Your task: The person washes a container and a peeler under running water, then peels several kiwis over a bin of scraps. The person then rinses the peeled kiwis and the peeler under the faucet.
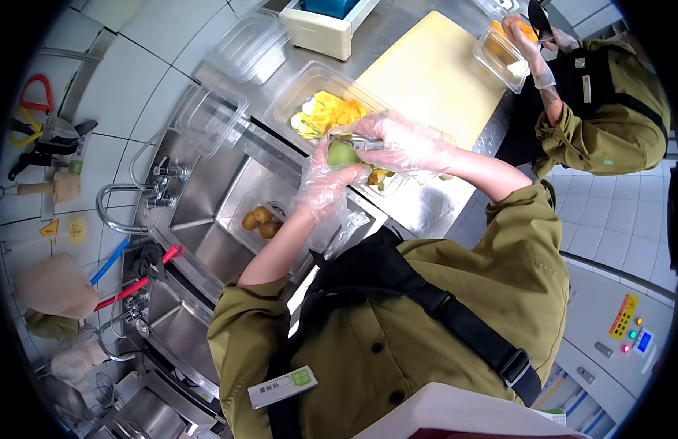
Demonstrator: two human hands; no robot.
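Note:
My left hand [328, 179], in a clear plastic glove, is wrapped round a green peeled fruit [342, 154]. My right hand [397, 143], also gloved, grips a metal peeler [357, 142] whose head lies against the top of the fruit. Just beyond my hands a clear container [284, 110] holds orange and yellow cut pieces [332, 113]. Peelings [380, 178] lie in a container partly hidden below my right hand. Several brown fruits [262, 219] sit in a clear tub in the sink to the left.
A cream cutting board [427, 77] lies on the steel counter. Empty clear containers [251, 47] stand at the upper left, near a faucet [112, 208] and sink [207, 197]. At the upper right, another person [610, 110] holds a clear container [500, 58] and a black utensil [540, 22].

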